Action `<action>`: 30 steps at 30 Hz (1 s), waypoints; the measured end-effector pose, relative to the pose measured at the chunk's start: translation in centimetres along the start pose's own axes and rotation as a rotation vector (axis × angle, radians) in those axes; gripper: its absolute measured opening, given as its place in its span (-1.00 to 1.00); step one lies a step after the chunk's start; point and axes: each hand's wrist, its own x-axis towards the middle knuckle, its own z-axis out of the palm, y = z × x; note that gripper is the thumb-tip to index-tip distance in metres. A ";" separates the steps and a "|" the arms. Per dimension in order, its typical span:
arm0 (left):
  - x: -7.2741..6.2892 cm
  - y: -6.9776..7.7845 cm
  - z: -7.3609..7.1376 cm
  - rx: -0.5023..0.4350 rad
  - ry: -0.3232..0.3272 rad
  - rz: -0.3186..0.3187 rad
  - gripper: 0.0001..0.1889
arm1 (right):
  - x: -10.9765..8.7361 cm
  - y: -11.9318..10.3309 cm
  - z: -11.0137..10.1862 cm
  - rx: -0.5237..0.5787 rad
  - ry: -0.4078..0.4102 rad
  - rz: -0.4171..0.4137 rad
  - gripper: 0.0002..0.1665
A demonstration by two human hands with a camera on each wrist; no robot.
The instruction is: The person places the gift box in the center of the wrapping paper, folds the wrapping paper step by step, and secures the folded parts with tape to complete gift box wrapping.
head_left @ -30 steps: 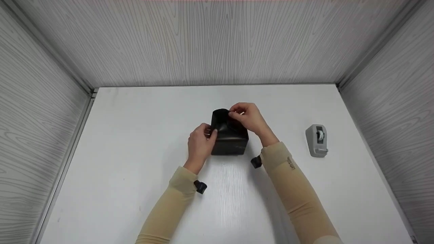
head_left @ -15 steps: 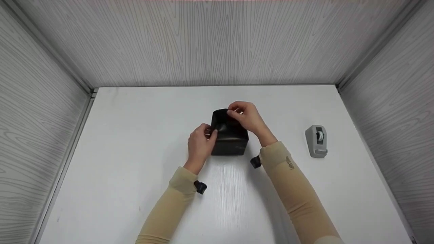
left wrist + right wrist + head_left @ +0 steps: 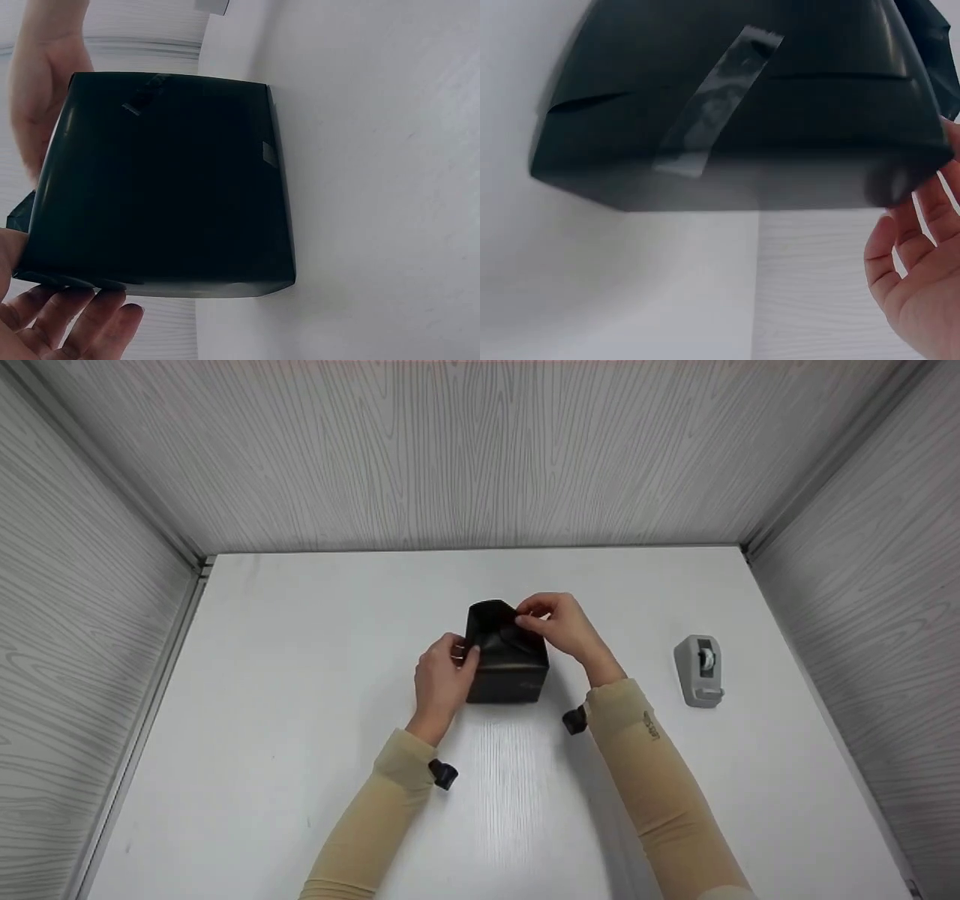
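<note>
A box (image 3: 504,686) wrapped in black paper stands on the white table, with loose paper (image 3: 484,616) rising round its top. My left hand (image 3: 442,675) grips the box's left side, thumb at the top edge and fingers (image 3: 64,315) along the side. At the top right, my right hand (image 3: 562,624) pinches the edge of the loose paper between thumb and fingers. The right wrist view has a strip of clear tape (image 3: 716,105) slanting across one side of the box. Smaller tape pieces (image 3: 269,154) show on the side facing the left wrist camera.
On the table's right side stands a grey tape dispenser (image 3: 699,671) with a roll in it. Pale wood-grain panels (image 3: 480,457) enclose the table (image 3: 300,660) at the back and both sides.
My right hand has shifted right and slightly nearer, and the top paper's right corner now slopes down inward. The left hand and the box stay in place.
</note>
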 end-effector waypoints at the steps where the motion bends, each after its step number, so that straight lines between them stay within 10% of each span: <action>1: 0.0 0.0 0.0 0.001 0.003 0.001 -0.81 | -0.2 0.3 -0.1 0.010 -0.001 0.015 -0.86; 9: 0.0 0.0 0.0 -0.004 0.010 0.009 -0.80 | -1.5 2.6 -0.9 0.043 -0.010 0.085 -0.89; 30: -0.1 -0.1 -0.1 0.001 0.010 0.028 -0.81 | -0.2 0.3 0.4 0.049 0.042 0.003 -0.98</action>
